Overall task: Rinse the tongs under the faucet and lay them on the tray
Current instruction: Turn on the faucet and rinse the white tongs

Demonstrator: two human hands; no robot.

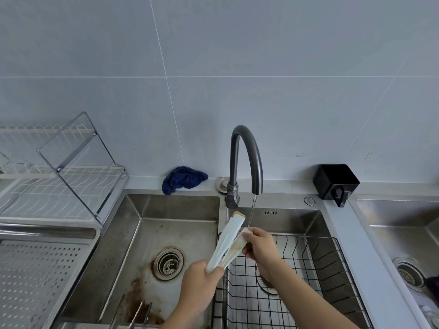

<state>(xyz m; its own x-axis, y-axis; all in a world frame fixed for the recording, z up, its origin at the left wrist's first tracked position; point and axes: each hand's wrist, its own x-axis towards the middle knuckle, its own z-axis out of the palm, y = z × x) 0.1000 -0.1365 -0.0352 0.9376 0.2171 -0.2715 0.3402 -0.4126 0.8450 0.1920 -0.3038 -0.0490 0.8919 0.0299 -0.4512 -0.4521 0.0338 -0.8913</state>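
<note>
Tongs [225, 243]: left hand [202, 281] fingers wrap the lower end, right hand [260, 245] fingers pinch one arm; faucet [247, 148] runs over stained steel sink [147, 233].

Curled left hand [199, 281] grips tongs [224, 244]; right hand [260, 245] seemingly pinches them.

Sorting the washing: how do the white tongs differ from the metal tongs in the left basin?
The white tongs are pale and broad; the metal tongs thin and grey. The left hand and right hand hold the white tongs at the faucet; the metal tongs lie in the left basin.
</note>
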